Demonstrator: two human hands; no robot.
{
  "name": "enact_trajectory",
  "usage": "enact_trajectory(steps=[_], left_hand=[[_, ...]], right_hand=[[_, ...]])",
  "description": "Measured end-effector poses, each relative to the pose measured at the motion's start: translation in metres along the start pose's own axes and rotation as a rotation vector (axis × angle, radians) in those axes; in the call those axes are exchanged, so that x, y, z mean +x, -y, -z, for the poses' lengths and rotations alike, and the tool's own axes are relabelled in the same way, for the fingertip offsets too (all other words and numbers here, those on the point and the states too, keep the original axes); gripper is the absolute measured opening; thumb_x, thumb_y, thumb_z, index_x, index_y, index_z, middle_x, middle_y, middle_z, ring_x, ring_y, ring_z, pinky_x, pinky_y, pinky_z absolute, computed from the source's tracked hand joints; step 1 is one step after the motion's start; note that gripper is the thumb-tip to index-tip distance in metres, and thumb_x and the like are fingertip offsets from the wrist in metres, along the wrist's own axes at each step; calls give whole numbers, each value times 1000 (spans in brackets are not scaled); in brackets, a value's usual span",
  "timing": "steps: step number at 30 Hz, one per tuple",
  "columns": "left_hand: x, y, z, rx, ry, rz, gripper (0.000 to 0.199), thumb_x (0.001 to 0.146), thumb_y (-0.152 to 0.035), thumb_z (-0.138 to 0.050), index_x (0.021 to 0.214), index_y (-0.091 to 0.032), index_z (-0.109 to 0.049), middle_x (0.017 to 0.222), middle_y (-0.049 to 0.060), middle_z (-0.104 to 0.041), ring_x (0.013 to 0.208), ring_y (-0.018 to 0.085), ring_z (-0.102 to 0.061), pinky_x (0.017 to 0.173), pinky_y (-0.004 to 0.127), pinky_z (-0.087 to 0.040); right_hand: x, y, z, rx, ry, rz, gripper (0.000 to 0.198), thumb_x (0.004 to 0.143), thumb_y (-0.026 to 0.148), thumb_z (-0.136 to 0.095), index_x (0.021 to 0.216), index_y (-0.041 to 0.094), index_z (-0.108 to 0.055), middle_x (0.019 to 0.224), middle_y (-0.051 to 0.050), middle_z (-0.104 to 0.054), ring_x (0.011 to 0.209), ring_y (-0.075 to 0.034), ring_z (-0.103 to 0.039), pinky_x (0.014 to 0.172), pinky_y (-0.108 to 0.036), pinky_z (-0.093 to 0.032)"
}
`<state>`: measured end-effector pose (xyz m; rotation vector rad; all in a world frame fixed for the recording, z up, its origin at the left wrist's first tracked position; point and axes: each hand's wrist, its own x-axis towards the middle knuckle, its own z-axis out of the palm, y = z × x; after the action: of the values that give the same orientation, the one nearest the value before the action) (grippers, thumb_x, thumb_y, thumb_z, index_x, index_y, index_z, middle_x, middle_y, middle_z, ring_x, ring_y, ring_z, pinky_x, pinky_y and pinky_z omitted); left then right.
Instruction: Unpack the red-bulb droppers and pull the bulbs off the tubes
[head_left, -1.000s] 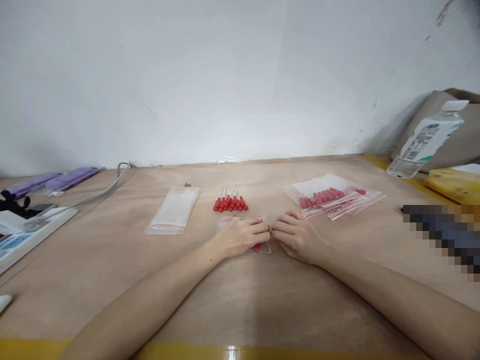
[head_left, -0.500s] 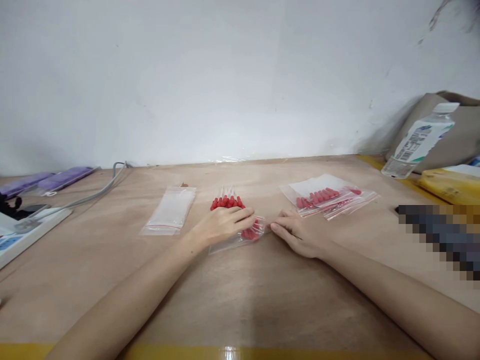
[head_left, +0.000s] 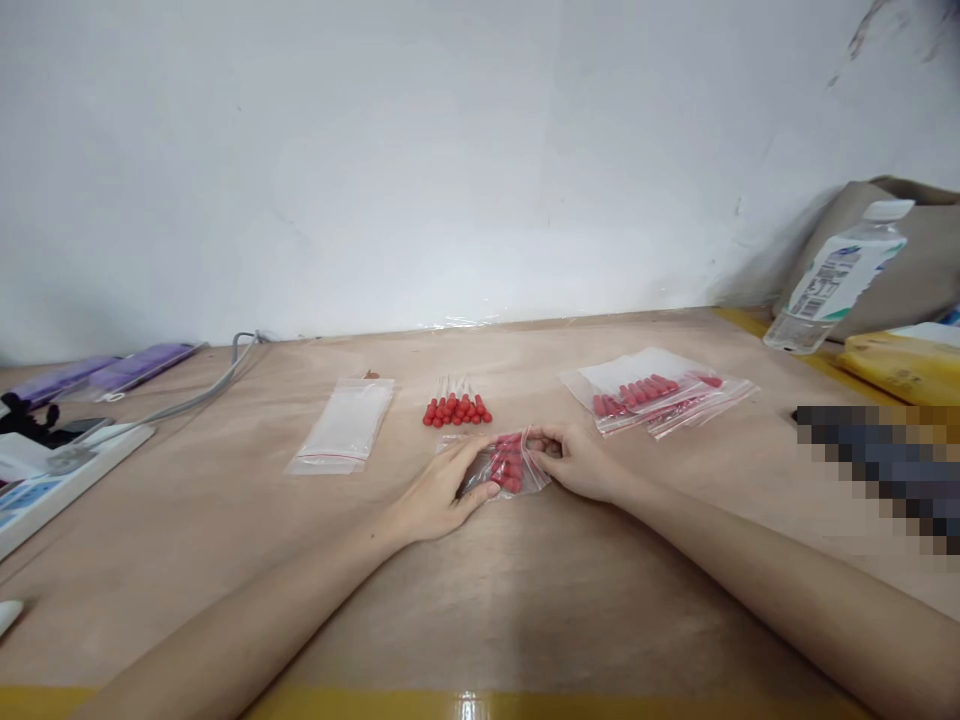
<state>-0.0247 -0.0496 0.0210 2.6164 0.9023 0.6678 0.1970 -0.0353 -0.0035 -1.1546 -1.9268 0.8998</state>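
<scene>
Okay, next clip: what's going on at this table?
A person is handling a clear bag with red-ended pieces inside. The left hand spans the bag's left part, thumb and fingers spread; the right hand is at its right end, its fingers seemingly on the edge. Just beyond lies a loose group of red-ended sticks. Flat clear bags lie to the left, and more bags with red pieces lie to the right.
</scene>
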Motion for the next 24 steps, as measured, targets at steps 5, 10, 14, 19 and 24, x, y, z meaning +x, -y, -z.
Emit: enact_trajectory(steps=[5, 10, 14, 19, 24], left_hand=[[1, 1, -1, -20, 20, 32, 49, 84, -30, -50, 129, -19, -33, 127, 11, -48, 115, 23, -47, 96, 40, -39], [-1, 5, -3, 16, 23, 64, 51, 84, -34, -50, 131, -21, -32, 132, 9, -43, 124, 24, -37, 103, 42, -32], [-2, 7, -4, 56, -7, 40, 51, 84, -35, -50, 129, -20, -34, 132, 8, -44, 126, 25, -33, 105, 44, -29], [-1, 5, -3, 23, -43, 7, 48, 84, -33, -51, 127, -20, -36, 124, 10, -50, 115, 23, -45, 99, 44, -36], [-1, 5, -3, 17, -58, 18, 49, 83, -35, -52, 126, -20, -36, 123, 9, -51, 113, 23, -47, 96, 41, -38]], right_hand=[[4, -3, -4, 73, -75, -89, 20, 69, 29, -61, 84, 16, -60, 70, -1, -63, 61, -11, -54, 58, -25, -43], [3, 2, -6, 148, -110, -78, 32, 61, 32, -70, 84, 15, -58, 83, -4, -63, 76, -14, -55, 71, -28, -45], [3, -2, -6, 221, -11, -82, 42, 62, 30, -71, 99, 17, -57, 91, -5, -65, 81, -15, -58, 74, -30, -47], [3, -3, -8, 233, 70, -61, 28, 67, 33, -67, 88, 17, -61, 85, -4, -65, 77, -15, -59, 71, -29, -48], [3, 3, -13, 333, 62, -1, 29, 67, 34, -67, 87, 16, -58, 83, -3, -65, 75, -14, -59, 68, -27, -48]])
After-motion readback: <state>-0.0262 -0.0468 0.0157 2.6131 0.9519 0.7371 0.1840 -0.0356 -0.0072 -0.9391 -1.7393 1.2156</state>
